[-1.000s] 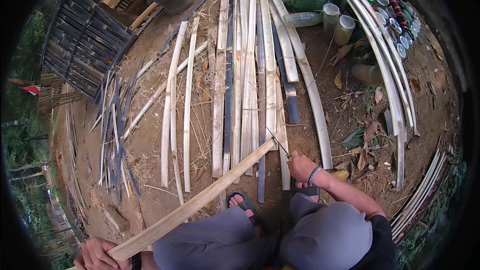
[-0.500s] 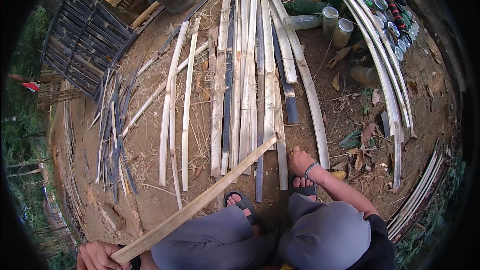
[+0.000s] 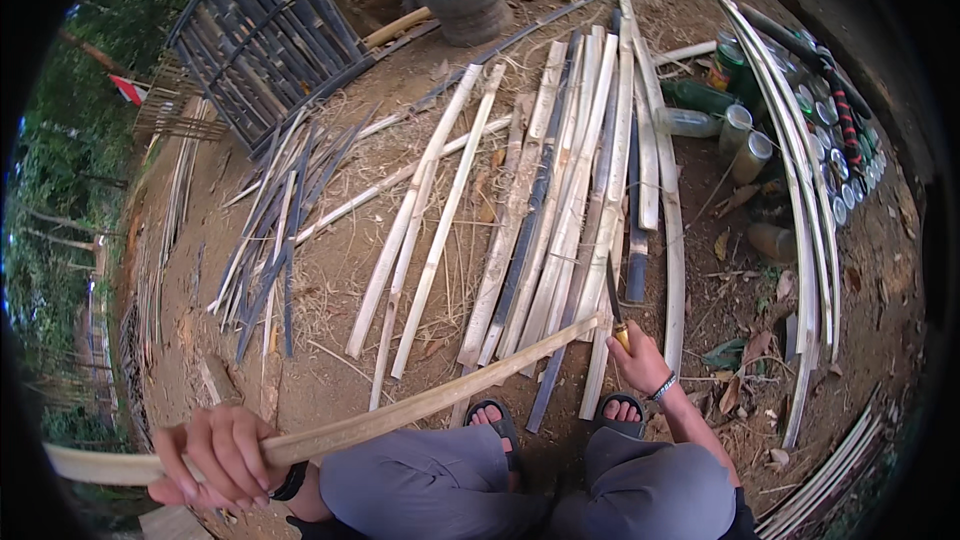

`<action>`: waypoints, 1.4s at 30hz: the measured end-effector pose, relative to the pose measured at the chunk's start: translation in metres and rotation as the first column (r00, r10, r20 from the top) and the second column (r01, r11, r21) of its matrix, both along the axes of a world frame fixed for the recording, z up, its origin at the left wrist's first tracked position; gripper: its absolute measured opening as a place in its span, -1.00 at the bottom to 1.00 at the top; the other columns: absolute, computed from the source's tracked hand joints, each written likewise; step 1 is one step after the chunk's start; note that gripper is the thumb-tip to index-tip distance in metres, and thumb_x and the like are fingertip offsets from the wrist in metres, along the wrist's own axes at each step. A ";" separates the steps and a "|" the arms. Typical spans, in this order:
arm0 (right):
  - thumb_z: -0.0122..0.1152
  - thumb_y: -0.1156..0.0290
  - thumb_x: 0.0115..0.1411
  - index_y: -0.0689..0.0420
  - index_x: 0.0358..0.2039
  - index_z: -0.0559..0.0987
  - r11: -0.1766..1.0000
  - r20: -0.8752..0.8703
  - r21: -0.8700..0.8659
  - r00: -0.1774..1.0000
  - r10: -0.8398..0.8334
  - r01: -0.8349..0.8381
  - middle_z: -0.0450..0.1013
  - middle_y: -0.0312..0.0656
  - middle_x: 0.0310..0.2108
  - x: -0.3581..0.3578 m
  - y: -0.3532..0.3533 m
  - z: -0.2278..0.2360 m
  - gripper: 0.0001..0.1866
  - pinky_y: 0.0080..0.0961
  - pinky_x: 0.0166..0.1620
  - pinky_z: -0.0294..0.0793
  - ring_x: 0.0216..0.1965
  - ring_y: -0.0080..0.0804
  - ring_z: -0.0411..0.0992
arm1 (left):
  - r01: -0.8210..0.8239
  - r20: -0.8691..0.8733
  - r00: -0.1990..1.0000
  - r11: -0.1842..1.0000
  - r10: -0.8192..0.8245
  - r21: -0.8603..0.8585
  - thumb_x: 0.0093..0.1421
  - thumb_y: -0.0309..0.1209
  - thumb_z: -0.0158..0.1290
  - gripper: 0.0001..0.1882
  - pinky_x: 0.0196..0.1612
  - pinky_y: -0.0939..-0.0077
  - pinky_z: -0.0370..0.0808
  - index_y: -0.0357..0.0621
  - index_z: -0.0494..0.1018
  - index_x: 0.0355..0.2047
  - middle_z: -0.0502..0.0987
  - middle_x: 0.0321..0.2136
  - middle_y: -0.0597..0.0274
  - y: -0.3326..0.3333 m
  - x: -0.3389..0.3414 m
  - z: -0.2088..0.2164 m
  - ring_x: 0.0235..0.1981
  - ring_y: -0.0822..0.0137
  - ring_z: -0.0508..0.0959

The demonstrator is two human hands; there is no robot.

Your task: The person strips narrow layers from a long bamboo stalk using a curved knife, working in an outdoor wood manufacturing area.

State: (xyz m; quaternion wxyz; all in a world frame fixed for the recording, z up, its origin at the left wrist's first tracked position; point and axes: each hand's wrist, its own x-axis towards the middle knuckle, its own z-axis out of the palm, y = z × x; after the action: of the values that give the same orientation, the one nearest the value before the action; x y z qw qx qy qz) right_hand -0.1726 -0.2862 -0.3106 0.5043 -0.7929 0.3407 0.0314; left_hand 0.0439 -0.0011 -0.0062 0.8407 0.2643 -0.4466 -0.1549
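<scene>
My left hand [image 3: 225, 455] is wrapped around a long split bamboo strip [image 3: 430, 392]. The strip runs past the hand to the left edge of view and slants up across my knees. Its far tip lies over other bamboo strips on the ground. Close to that tip, my right hand [image 3: 643, 365] grips a knife by its yellowish handle [image 3: 622, 336]. The knife's dark, narrow blade [image 3: 612, 288] points away from me, beside the strip's end; whether they touch I cannot tell.
Several bamboo strips [image 3: 545, 230] lie lengthwise before my sandalled feet. A heap of thin dark and pale slats [image 3: 262, 250] is at left, near a slatted bamboo panel [image 3: 268, 35]. Glass bottles and jars [image 3: 735, 125] and curved strips [image 3: 790, 160] are at right.
My left hand has risen, and more of the bamboo strip shows beyond it. The knife in my right hand now shows clearly. The whole scene has shifted to the right in view.
</scene>
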 end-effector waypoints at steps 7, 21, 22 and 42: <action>0.07 0.34 0.24 0.23 -0.34 0.30 0.992 0.222 0.097 0.970 -0.103 0.083 0.34 -0.18 -0.68 0.023 -0.052 0.071 -0.77 -0.40 -0.58 0.34 -0.66 -0.40 0.39 | -0.436 -0.278 0.831 0.875 0.482 0.211 0.27 0.17 -0.19 -0.46 -0.39 0.56 0.32 -0.09 0.37 -0.28 0.32 -0.64 0.34 -0.024 0.066 0.010 -0.61 0.45 0.33; 0.20 0.48 0.17 0.19 -0.26 0.25 0.987 0.685 0.157 0.717 -0.130 0.029 0.26 -0.35 -0.62 0.065 -0.011 0.324 -0.72 -0.68 -0.76 0.22 -0.78 -0.67 0.24 | 0.165 -0.261 0.941 0.965 -0.217 -0.206 0.24 0.16 -0.13 -0.46 -0.19 0.22 0.52 -0.11 0.45 -0.40 0.46 -0.59 0.26 -0.159 0.164 0.088 -0.44 0.23 0.55; 0.21 0.48 0.16 0.19 -0.26 0.26 0.991 0.678 0.128 0.727 -0.113 0.034 0.27 -0.35 -0.61 0.059 -0.005 0.318 -0.71 -0.69 -0.75 0.22 -0.77 -0.68 0.25 | 0.225 -0.246 0.926 0.943 -0.285 -0.243 0.22 0.17 -0.12 -0.45 -0.15 0.15 0.51 -0.10 0.46 -0.44 0.48 -0.56 0.24 -0.167 0.172 0.079 -0.40 0.18 0.56; 0.25 0.36 0.09 0.26 -0.25 0.40 0.756 0.513 -0.625 0.831 0.213 0.193 0.41 0.01 -0.47 0.113 0.012 0.275 -0.69 -0.32 -0.39 0.37 -0.49 -0.11 0.40 | 0.315 -0.145 0.892 0.819 -0.428 -0.480 0.12 0.08 0.08 -0.61 0.04 0.09 0.30 0.02 0.48 -0.47 0.52 -0.46 0.41 -0.153 0.213 0.053 -0.30 0.33 0.50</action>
State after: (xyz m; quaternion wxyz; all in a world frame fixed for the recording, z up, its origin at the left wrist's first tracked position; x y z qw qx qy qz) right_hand -0.0595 -0.2744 -0.0360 0.2712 -0.8935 0.1636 -0.3183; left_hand 0.2571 -0.1543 0.0465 0.8801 -0.0489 -0.4053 -0.2423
